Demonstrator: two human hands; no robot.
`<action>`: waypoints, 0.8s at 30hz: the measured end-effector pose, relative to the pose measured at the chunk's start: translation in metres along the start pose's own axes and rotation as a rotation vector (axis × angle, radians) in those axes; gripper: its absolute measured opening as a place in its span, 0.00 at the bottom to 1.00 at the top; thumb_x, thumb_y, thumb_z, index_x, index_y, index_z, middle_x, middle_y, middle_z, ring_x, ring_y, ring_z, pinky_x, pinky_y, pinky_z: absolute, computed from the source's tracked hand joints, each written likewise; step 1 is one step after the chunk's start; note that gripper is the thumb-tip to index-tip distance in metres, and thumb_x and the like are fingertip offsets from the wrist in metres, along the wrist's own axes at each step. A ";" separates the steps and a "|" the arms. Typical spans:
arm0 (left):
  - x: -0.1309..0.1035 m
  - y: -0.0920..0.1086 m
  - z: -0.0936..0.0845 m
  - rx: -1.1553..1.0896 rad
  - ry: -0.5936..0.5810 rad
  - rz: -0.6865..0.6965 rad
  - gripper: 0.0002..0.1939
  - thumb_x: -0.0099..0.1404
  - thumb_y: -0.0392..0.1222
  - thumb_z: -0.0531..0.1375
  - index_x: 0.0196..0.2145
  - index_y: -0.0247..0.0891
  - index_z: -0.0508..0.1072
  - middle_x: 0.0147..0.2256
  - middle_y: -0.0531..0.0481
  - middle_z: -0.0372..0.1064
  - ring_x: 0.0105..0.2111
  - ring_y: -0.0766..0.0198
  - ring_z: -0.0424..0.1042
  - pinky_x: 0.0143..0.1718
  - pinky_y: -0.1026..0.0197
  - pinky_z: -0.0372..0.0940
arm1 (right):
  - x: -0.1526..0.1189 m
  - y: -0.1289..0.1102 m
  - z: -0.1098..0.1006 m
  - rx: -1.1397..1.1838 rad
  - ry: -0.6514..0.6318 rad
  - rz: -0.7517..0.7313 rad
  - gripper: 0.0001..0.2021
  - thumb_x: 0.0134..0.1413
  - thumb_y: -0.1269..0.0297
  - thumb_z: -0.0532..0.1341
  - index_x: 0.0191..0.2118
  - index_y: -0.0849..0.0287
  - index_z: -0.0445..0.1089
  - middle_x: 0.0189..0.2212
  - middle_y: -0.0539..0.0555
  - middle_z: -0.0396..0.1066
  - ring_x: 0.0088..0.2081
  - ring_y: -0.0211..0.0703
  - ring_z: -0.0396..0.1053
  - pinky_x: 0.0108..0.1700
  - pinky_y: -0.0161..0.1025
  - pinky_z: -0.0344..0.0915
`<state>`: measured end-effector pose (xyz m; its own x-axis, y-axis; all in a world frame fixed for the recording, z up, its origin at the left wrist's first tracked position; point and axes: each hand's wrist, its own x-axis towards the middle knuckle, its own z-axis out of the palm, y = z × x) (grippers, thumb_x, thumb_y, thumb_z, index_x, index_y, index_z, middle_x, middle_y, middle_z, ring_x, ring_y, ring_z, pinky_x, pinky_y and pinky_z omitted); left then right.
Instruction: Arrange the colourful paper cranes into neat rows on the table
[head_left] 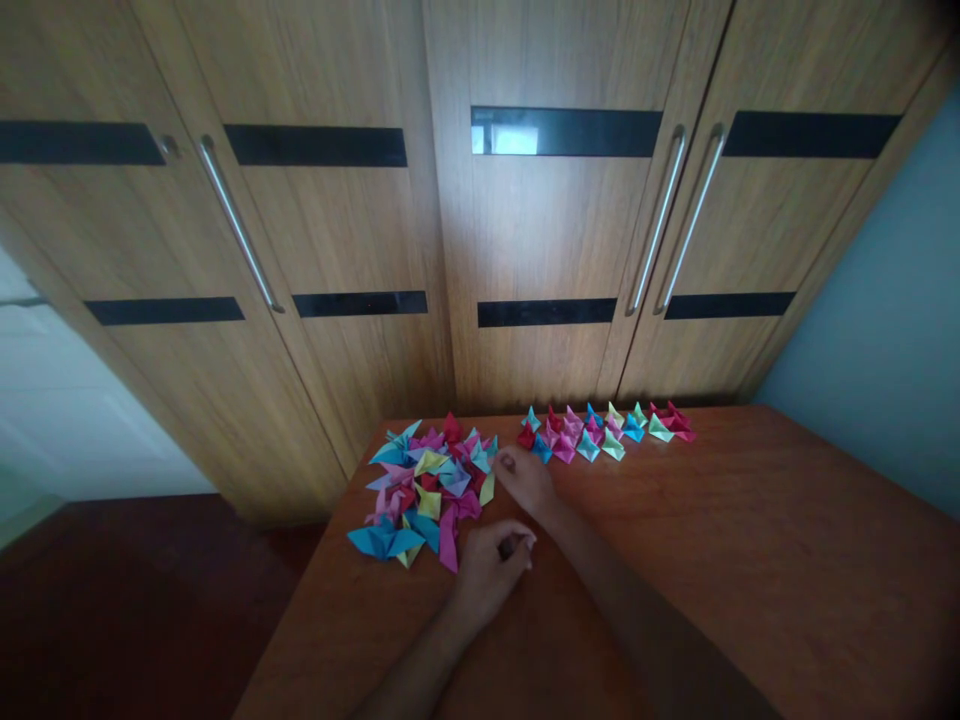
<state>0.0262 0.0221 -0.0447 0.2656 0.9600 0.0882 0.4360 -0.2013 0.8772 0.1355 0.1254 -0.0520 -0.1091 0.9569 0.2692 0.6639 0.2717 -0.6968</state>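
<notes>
Left hand: curled beside folded-paper pile, left edge of table | right hand: curled at pile | from here, can't tell either grip | paper rows: far edge

I see a paper cluster on the left of the worktop, with paper rows to its right along the back edge. The right hand is beside the cluster; the left hand is nearer my camera. The wardrobe stands behind.
</notes>
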 end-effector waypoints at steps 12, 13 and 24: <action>-0.001 -0.001 0.001 0.002 -0.017 0.011 0.12 0.61 0.41 0.53 0.30 0.35 0.75 0.22 0.51 0.73 0.23 0.66 0.69 0.26 0.67 0.58 | -0.001 -0.010 -0.009 0.235 0.101 -0.112 0.07 0.52 0.63 0.56 0.30 0.57 0.71 0.26 0.49 0.73 0.29 0.38 0.70 0.32 0.32 0.63; -0.001 -0.001 0.000 0.008 -0.017 0.011 0.12 0.61 0.41 0.53 0.31 0.35 0.75 0.22 0.52 0.73 0.22 0.66 0.69 0.25 0.67 0.58 | -0.005 -0.010 -0.015 0.251 0.102 -0.120 0.08 0.53 0.63 0.56 0.31 0.57 0.71 0.26 0.49 0.73 0.29 0.38 0.70 0.32 0.33 0.64; -0.002 -0.001 0.002 0.036 -0.057 0.051 0.12 0.62 0.42 0.53 0.30 0.36 0.75 0.22 0.53 0.72 0.23 0.67 0.68 0.25 0.68 0.57 | -0.057 0.099 -0.151 -0.380 0.348 0.017 0.12 0.56 0.58 0.53 0.39 0.55 0.72 0.32 0.54 0.74 0.31 0.42 0.70 0.32 0.34 0.61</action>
<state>0.0271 0.0203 -0.0469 0.3366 0.9358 0.1048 0.4509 -0.2579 0.8545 0.3190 0.0822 -0.0363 0.1140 0.8523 0.5105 0.8925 0.1378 -0.4295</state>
